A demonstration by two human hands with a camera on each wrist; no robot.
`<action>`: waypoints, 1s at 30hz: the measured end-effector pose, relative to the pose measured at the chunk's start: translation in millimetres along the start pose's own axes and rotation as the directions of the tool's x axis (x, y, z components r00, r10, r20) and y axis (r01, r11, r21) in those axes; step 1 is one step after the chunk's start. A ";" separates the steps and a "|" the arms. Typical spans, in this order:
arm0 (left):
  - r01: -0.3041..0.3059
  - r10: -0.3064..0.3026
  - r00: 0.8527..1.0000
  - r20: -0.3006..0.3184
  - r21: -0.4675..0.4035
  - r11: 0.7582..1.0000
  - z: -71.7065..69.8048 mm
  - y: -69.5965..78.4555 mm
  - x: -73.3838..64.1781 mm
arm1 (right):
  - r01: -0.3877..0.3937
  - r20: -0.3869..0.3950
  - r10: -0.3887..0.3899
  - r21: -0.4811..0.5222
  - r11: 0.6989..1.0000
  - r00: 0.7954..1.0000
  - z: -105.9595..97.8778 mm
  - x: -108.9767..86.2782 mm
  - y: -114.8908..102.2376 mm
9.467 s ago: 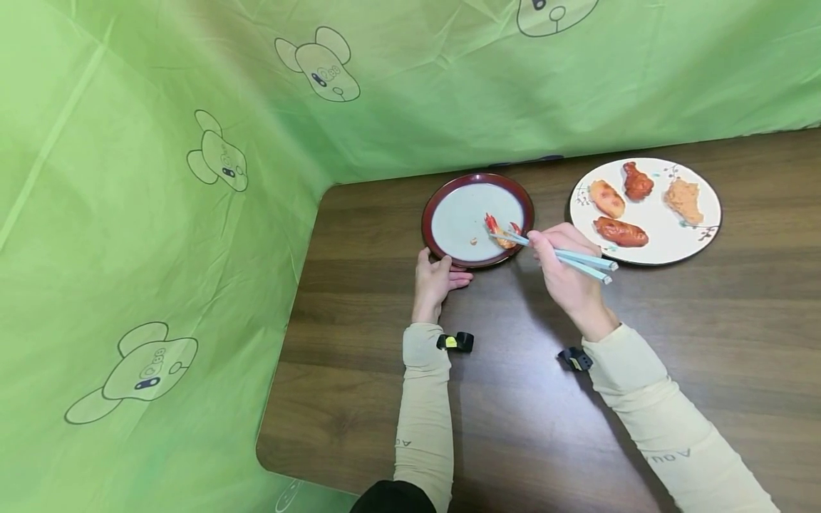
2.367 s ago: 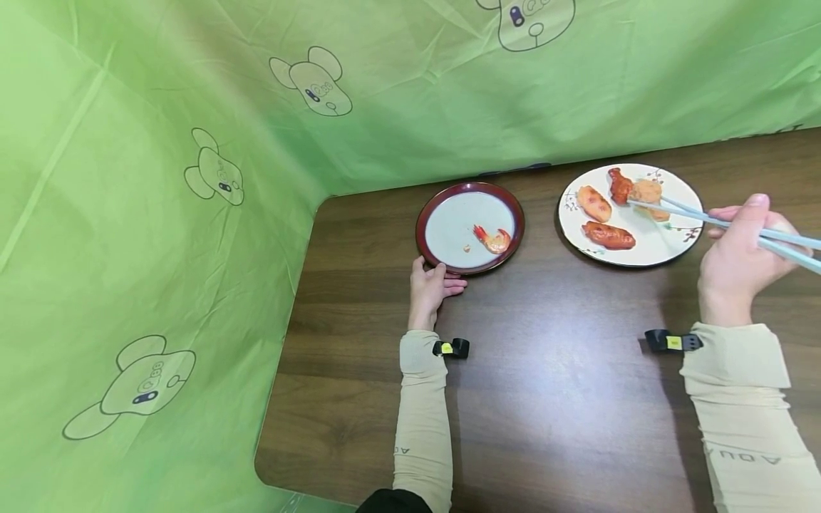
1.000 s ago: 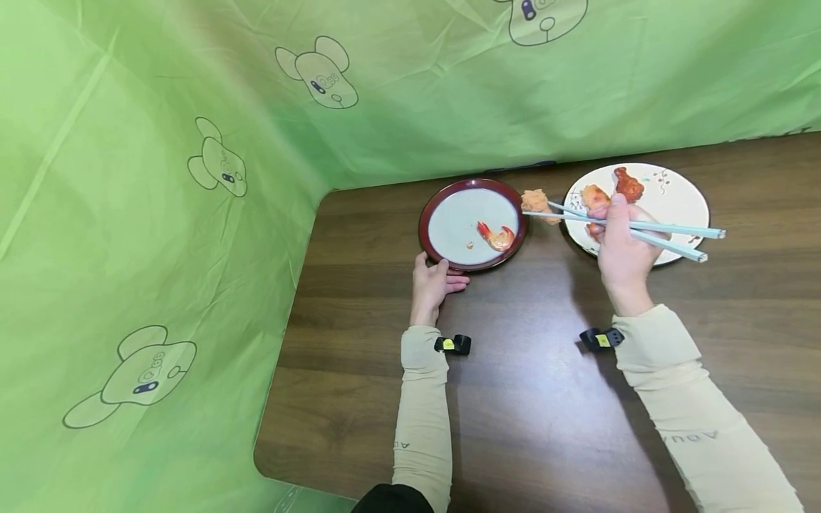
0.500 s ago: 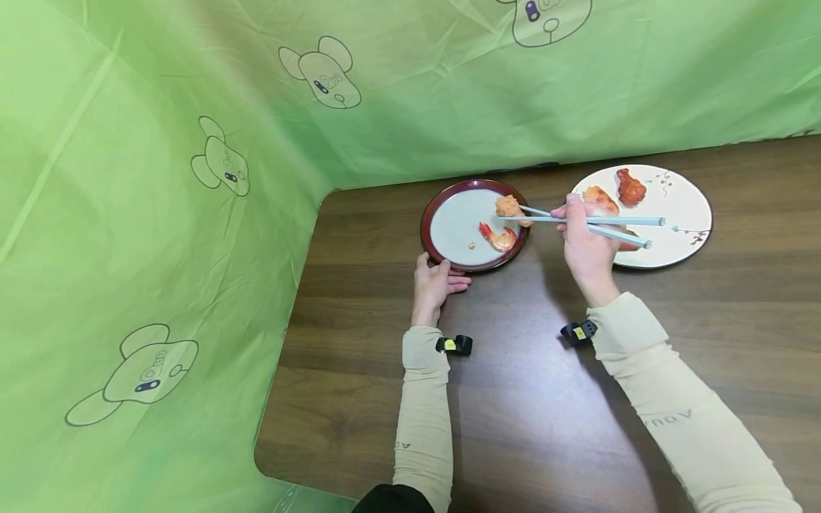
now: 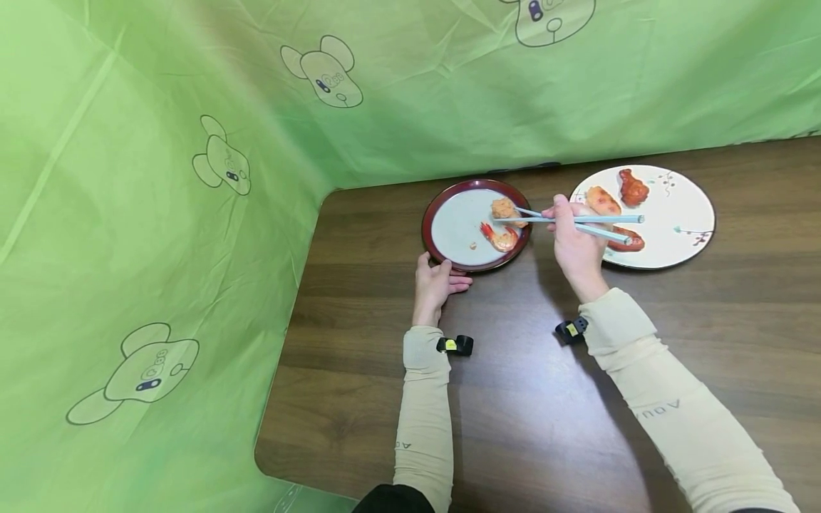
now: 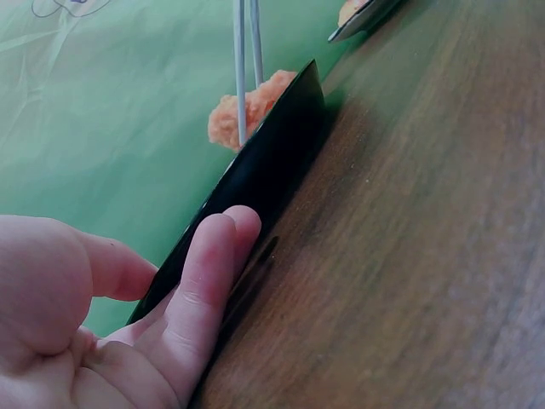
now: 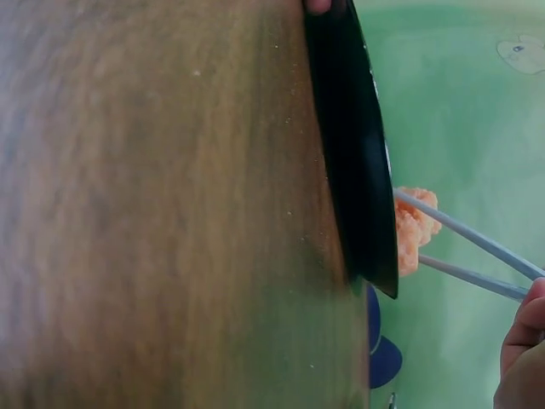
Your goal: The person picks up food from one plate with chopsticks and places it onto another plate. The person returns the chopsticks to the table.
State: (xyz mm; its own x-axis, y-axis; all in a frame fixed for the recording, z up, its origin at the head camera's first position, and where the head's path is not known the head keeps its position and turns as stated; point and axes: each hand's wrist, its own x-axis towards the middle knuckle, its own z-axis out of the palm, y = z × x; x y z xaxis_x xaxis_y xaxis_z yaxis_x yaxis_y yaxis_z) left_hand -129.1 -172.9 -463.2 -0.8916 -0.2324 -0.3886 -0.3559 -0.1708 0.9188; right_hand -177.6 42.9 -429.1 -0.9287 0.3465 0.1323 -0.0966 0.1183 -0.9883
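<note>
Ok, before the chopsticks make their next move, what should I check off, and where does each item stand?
1. Right hand holding the chopsticks: ok.
2. Breaded piece held between the chopsticks: ok.
3. Piece over the red-rimmed plate, not the bare table: ok.
4. Left hand holding that plate's near edge: ok.
5. Piece clear of the shrimp: cannot tell; they look very close from the head view.
6. Piece resting on the plate: cannot tell; the rim hides its underside in both wrist views.

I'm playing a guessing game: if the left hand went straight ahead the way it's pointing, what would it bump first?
The dark-red-rimmed plate: the left hand is touching its near edge, so it would probably push against that straight away.
</note>
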 end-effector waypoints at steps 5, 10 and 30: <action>-0.010 0.010 1.000 0.010 -0.011 1.000 0.5 -1.1 0.9 | -0.024 0.019 0.025 -0.048 0.999 1.000 2.2 -0.3 3.3; -0.020 0.020 1.000 0.014 -0.011 1.000 0.6 -1.4 1.1 | -0.029 0.022 0.030 -0.032 0.999 0.999 5.2 -0.7 5.7; -0.004 0.004 1.000 0.004 -0.005 1.000 1.3 0.4 0.1 | -0.011 0.036 0.011 -0.002 1.000 0.999 10.9 2.4 9.7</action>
State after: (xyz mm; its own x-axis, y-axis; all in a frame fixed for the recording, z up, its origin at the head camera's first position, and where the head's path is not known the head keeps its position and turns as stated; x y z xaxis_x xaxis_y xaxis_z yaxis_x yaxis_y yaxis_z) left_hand -129.7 -171.8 -462.8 -0.8941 -0.2291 -0.3848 -0.3512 -0.1744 0.9199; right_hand -184.7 34.7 -439.2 -0.9420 0.3139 0.1188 -0.0861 0.1163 -0.9895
